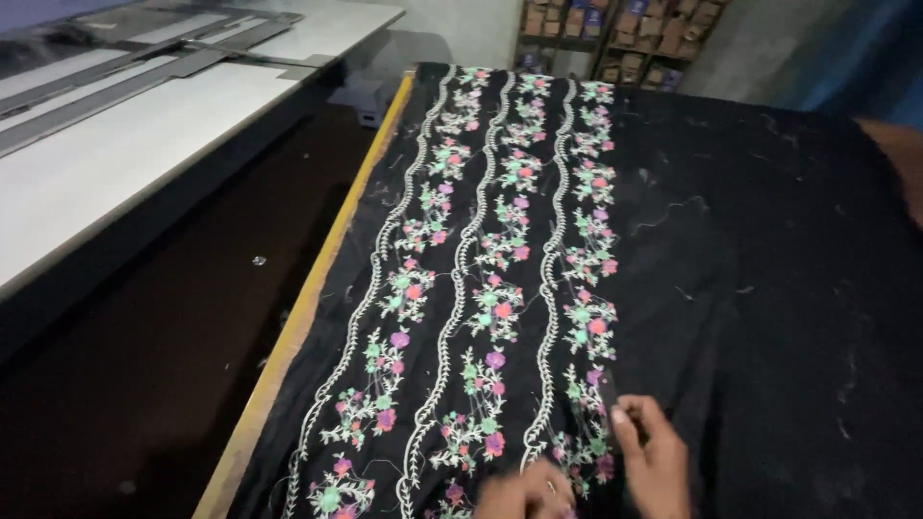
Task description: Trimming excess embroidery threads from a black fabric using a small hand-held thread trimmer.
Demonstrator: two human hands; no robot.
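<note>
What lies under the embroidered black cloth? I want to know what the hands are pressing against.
Under the embroidered black cloth only a yellow table edge shows along its left side. The cloth covers the tabletop, also beneath the left hand and right hand.

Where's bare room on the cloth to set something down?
Plain black fabric right of the embroidered floral strips is free, up to the far edge. Crowded at the near edge, where the left hand and right hand work.
</note>
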